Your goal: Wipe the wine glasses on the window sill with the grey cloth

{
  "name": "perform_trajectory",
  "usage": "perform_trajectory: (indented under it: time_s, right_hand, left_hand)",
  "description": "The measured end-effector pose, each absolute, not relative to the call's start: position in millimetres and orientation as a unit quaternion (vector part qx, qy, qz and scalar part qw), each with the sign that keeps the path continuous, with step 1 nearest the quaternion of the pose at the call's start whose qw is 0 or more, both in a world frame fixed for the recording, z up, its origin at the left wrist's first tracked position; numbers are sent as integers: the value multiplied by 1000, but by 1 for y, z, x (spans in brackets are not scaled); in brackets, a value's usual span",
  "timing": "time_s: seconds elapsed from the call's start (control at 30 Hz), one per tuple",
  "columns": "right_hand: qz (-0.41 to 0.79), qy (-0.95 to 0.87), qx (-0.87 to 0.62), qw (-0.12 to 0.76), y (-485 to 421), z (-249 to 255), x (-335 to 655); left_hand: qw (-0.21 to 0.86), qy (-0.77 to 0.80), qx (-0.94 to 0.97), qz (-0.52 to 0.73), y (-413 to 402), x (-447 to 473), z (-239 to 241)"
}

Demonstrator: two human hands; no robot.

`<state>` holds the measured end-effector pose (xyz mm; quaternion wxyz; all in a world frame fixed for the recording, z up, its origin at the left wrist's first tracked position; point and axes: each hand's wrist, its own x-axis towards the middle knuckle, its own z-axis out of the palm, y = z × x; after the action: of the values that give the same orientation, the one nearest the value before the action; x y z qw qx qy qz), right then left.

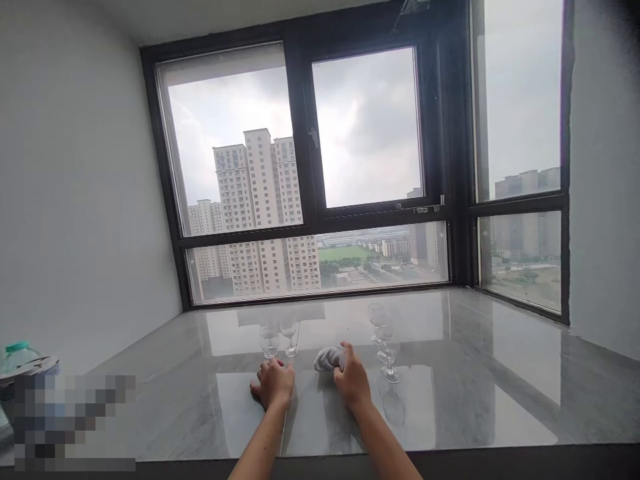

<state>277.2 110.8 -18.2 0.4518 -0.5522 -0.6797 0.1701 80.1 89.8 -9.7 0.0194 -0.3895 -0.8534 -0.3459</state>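
Observation:
My left hand rests on the glossy marble sill with its fingers curled down, just in front of two stemmed glasses standing side by side. My right hand lies beside a crumpled white cloth, its fingers touching or gripping the cloth's right edge. To the right of that hand stands a close row of stemmed glasses, all upright and clear.
A large dark-framed window closes the far side of the sill, with a side window at the right. A plastic bottle with a green cap stands at the far left beside a blurred patch.

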Motion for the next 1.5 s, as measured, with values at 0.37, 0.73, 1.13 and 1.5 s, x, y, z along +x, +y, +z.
perform_trajectory:
  time_s: [0.37, 0.73, 1.13, 1.5]
  right_hand:
    - [173, -686, -560, 432, 105, -13, 278]
    - [196, -649, -543, 496, 110, -16, 277]
    - [368, -544, -406, 635, 104, -3, 279]
    - [219, -576, -543, 571, 113, -14, 281]
  left_hand:
    - [-27, -813, -415, -407, 80, 78, -6]
    - [69, -765, -525, -366, 77, 89, -7]
    - [137, -680, -662, -284, 71, 109, -7]
    - [83, -641, -703, -296, 66, 113, 0]
